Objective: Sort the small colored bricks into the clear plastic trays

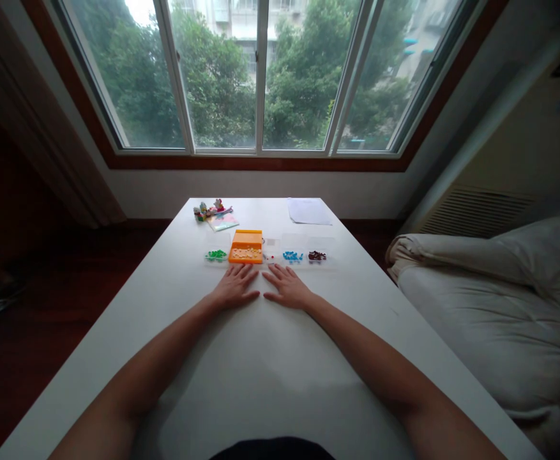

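My left hand (235,285) and my right hand (286,285) lie flat on the white table (260,383), palms down, fingers stretched out, holding nothing. Just beyond the fingertips runs a row of small items: a clear tray of green pieces (216,255), an orange box (246,246) with its lid open, a small clear tray (271,250) with a few tiny pieces, a tray of blue pieces (292,256) and a tray of dark red pieces (317,255). My left hand is nearest the orange box.
At the table's far left lie small colourful figures (211,208) and a printed card (223,222). A white paper sheet (309,211) rests at the far right. A bed with grey bedding (500,306) stands to the right; a large window (260,76) is behind the table.
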Demonstrator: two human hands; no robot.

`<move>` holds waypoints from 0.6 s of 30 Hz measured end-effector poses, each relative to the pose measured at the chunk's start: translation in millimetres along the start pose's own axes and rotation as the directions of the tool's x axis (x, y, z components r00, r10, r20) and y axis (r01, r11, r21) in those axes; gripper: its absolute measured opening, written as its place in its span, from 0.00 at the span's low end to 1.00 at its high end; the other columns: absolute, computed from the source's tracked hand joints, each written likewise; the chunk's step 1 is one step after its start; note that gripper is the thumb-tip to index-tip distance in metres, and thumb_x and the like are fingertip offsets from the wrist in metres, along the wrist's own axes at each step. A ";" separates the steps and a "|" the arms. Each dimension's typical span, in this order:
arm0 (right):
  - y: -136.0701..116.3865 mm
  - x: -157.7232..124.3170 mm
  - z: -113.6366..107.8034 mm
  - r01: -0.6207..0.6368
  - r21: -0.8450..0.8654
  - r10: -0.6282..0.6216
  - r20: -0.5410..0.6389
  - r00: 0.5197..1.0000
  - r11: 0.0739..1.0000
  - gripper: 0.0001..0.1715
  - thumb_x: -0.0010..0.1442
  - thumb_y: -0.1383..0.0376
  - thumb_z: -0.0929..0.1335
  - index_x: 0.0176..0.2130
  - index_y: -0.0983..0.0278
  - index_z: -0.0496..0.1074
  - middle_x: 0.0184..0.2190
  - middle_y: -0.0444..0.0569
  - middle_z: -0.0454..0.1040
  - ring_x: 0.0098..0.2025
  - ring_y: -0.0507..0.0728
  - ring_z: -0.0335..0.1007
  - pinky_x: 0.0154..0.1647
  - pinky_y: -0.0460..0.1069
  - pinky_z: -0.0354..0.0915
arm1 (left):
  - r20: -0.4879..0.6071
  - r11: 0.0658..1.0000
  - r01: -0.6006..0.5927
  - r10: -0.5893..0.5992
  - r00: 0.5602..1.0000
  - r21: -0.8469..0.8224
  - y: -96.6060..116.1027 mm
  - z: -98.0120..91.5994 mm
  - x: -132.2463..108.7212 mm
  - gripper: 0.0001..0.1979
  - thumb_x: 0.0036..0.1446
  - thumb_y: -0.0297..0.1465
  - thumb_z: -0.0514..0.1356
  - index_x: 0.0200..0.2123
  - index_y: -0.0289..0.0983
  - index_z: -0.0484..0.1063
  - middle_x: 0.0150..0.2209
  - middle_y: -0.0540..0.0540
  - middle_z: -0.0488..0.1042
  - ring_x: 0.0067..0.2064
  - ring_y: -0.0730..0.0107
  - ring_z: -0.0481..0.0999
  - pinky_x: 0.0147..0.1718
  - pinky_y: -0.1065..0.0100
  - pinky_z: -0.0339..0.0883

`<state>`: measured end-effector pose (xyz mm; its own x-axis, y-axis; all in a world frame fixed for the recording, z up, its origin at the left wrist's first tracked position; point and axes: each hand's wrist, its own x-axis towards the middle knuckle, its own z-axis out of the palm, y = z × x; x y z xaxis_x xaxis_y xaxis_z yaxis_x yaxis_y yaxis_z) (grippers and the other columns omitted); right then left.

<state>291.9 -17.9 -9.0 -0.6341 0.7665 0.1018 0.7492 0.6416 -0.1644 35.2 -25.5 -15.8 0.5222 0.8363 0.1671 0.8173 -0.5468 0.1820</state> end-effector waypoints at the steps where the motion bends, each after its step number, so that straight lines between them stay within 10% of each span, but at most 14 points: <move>1: 0.6 -0.8 0.1 0.001 0.004 -0.001 0.000 1.000 1.000 0.43 0.64 0.39 0.60 0.70 0.52 0.53 0.73 0.50 0.45 0.74 0.64 0.39 0.72 0.62 0.39 | 0.000 1.000 0.001 -0.001 1.000 0.003 0.7 -0.6 -0.3 0.37 0.60 0.55 0.53 0.68 0.48 0.58 0.71 0.44 0.53 0.71 0.48 0.51 0.67 0.47 0.43; 10: 5.9 -2.0 -3.1 -0.007 0.016 0.010 -0.214 0.977 1.000 0.26 0.67 0.50 0.64 0.59 0.58 0.71 0.63 0.53 0.65 0.66 0.63 0.56 0.68 0.60 0.50 | -0.243 0.992 0.129 -0.125 0.962 0.002 -10.3 -21.0 1.2 0.18 0.63 0.40 0.56 0.52 0.43 0.75 0.59 0.42 0.70 0.61 0.52 0.64 0.62 0.50 0.55; 18: 18.0 -0.4 -9.5 -0.362 0.001 0.336 -0.374 0.865 0.932 0.28 0.66 0.55 0.64 0.63 0.59 0.66 0.65 0.58 0.60 0.67 0.68 0.51 0.67 0.65 0.46 | -0.350 0.887 0.459 -0.442 0.826 -0.039 -46.6 -10.9 2.1 0.25 0.61 0.43 0.58 0.59 0.42 0.69 0.62 0.38 0.65 0.62 0.47 0.61 0.62 0.48 0.54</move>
<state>307.3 -6.4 -2.7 -0.2252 0.8885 0.3997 0.9277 0.3209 -0.1907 -4.4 1.3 -13.4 -0.0157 0.9178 0.3966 0.9557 -0.1028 0.2757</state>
